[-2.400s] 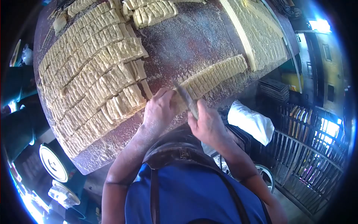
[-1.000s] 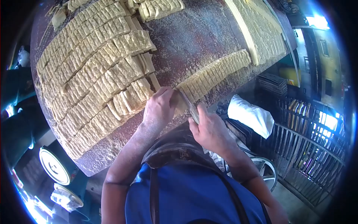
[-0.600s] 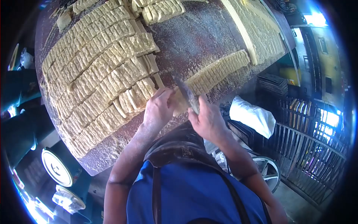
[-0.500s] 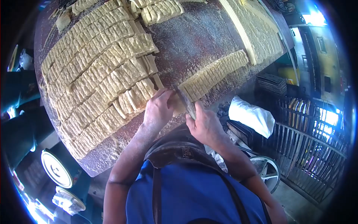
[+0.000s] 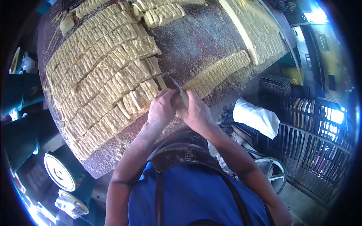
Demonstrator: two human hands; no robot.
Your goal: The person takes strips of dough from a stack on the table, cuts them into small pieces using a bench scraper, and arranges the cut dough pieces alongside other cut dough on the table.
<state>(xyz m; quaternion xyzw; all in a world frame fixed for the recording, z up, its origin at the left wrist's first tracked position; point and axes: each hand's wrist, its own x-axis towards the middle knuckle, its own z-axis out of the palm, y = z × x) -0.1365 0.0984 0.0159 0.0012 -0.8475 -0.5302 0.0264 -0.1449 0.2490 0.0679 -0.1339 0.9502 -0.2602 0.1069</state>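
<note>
My right hand [image 5: 198,114] is closed around the handle of a knife [image 5: 184,98], whose blade points away from me at the near end of a long scored dough strip [image 5: 220,72]. Close beside it, my left hand [image 5: 161,110] has its fingers curled together by the blade; what they pinch, if anything, is hidden. To the left lie many rows of cut dough pieces [image 5: 102,75], crumbly and pale yellow. The nearest row ends just beyond my left hand, with a few pieces there leaning apart.
A floury dark red table [image 5: 192,34] carries the dough. At its far right lies a wide dough sheet [image 5: 260,32]; a smaller cut block [image 5: 164,15] sits at the back. Beside the table are a white sack [image 5: 254,117], a spoked wheel [image 5: 272,173] and a round white lid [image 5: 59,172].
My right hand has shifted left and slightly away from me, bringing the knife closer to my left hand. The blade has swung to point further left. My left hand stays nearly in place.
</note>
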